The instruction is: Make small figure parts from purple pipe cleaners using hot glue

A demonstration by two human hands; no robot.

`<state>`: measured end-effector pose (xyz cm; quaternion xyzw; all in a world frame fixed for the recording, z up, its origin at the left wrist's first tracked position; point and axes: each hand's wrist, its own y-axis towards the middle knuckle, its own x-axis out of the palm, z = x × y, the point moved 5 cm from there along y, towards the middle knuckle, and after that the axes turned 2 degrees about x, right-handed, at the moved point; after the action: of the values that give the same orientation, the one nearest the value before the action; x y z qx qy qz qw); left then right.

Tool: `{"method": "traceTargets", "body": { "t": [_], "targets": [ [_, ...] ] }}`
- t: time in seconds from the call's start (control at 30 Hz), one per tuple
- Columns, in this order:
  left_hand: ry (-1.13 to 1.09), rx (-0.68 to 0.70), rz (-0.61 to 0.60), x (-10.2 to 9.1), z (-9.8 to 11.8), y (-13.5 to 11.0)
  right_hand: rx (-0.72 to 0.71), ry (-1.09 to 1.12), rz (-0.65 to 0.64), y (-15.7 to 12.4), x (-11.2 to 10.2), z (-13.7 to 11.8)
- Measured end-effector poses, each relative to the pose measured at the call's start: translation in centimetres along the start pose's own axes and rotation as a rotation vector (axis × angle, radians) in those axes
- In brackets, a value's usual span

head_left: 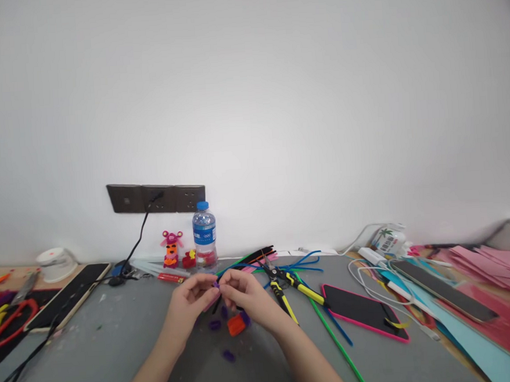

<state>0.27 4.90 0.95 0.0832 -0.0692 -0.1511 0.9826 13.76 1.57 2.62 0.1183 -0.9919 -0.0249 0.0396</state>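
My left hand (196,297) and my right hand (245,293) meet above the grey table, fingertips pinched together on a small purple piece of pipe cleaner (217,285). Most of that piece is hidden by the fingers. Just below the hands lies an orange pipe-cleaner shape (237,325) with purple at its right end. Several short purple pipe-cleaner pieces (215,325) rest around it, one of them (228,356) closer to me. To the right of my right hand, pliers with yellow and black handles (283,288) lie spread on the table.
Behind stand a water bottle (205,241) and a small orange and pink figure (172,250). Blue and green pipe cleaners (335,339) and a pink-edged phone (363,312) lie right, near white cables and coloured paper (483,274). Another phone (70,297) and a black cord (136,243) are left.
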Motion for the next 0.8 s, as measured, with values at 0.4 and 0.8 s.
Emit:
{"method": "traceTargets", "body": {
  "t": [0.4,0.8],
  "targets": [
    [-0.048,-0.008,-0.006,0.64,-0.1,-0.47,-0.074,0.1,0.075,0.22,-0.84,-0.25],
    [0.036,0.007,0.0,0.53,0.6,-0.44,-0.011,0.028,0.0,0.03,-0.05,0.1]
  ]
}}
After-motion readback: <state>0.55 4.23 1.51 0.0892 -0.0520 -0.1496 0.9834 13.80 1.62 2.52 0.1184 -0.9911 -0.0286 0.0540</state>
